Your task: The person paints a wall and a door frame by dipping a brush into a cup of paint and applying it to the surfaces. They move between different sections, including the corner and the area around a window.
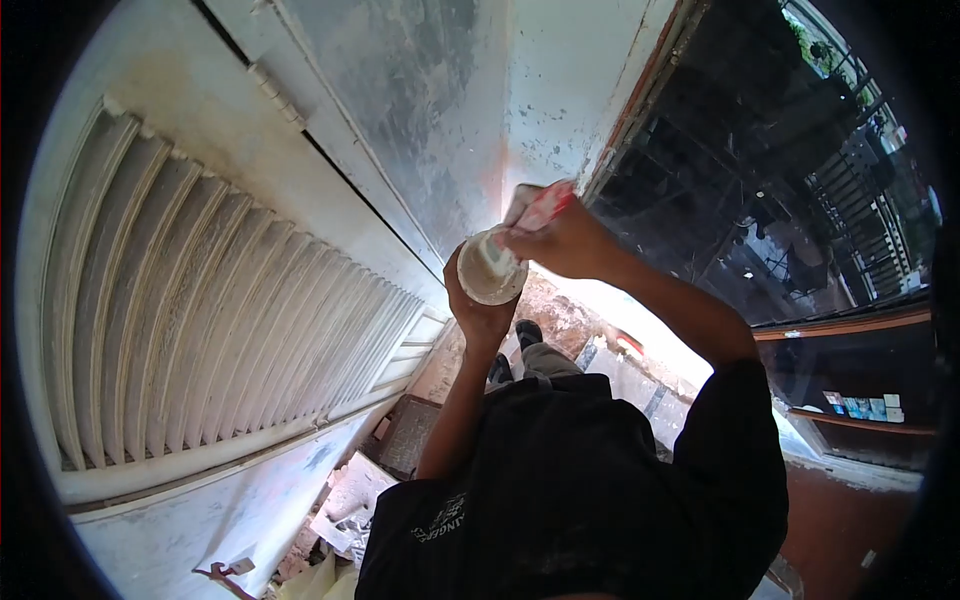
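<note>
My left hand (482, 318) is wrapped round a round, pale cup (487, 284), its open top facing me and its inside coated whitish. In my right hand (568, 243) is what looks like a paintbrush (546, 206), with red and white along its handle; motion blurs it. Its pale lower end is at the mouth of the cup, partly inside it. My right fingers are closed round the tool, close to the rim. How much the cup holds cannot be made out.
A louvred shutter panel (200, 310) stands at left, beside a hinge (276, 97) and a patchy grey-white panel (420, 90). Dark glass (740, 170) lies at right. My shoes (528, 333) are on rough, littered ground. Small boxes (865, 407) sit on a shelf at lower right.
</note>
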Demonstrator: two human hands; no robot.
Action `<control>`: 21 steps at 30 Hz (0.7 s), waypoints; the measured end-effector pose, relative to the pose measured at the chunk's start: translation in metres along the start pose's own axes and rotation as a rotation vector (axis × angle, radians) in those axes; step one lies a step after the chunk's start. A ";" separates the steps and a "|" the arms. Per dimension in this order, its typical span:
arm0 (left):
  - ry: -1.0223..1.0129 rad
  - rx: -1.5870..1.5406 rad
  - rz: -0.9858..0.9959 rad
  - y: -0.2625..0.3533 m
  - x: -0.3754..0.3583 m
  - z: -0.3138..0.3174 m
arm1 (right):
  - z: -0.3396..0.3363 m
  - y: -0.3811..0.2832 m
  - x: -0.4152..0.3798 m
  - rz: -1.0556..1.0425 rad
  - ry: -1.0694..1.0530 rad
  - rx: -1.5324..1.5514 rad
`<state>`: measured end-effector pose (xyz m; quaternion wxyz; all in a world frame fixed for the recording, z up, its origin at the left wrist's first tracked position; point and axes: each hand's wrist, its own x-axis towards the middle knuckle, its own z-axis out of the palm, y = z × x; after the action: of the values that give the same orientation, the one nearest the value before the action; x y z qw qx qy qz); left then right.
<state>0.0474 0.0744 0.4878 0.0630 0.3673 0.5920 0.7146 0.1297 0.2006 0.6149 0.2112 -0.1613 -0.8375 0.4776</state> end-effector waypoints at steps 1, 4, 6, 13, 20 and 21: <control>0.007 -0.034 0.002 0.003 0.001 -0.003 | -0.003 -0.006 -0.005 0.112 0.035 0.095; -0.003 0.052 0.059 0.015 0.003 -0.015 | 0.004 -0.023 -0.020 0.127 0.142 0.109; 0.002 0.086 0.115 0.020 0.005 -0.016 | 0.016 -0.043 -0.027 0.065 0.181 -0.029; 0.013 0.024 0.083 0.033 0.013 -0.011 | 0.017 -0.035 -0.035 0.084 0.296 0.193; -0.110 -0.075 -0.008 0.050 0.036 0.004 | -0.024 -0.014 -0.056 0.368 0.551 0.931; -0.134 -0.035 -0.019 0.060 0.041 0.006 | -0.026 -0.005 -0.060 0.362 0.543 1.027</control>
<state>0.0422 0.0830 0.5597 0.1157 0.4078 0.5772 0.6980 0.1942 0.1890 0.6195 0.3834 -0.2949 -0.3756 0.7906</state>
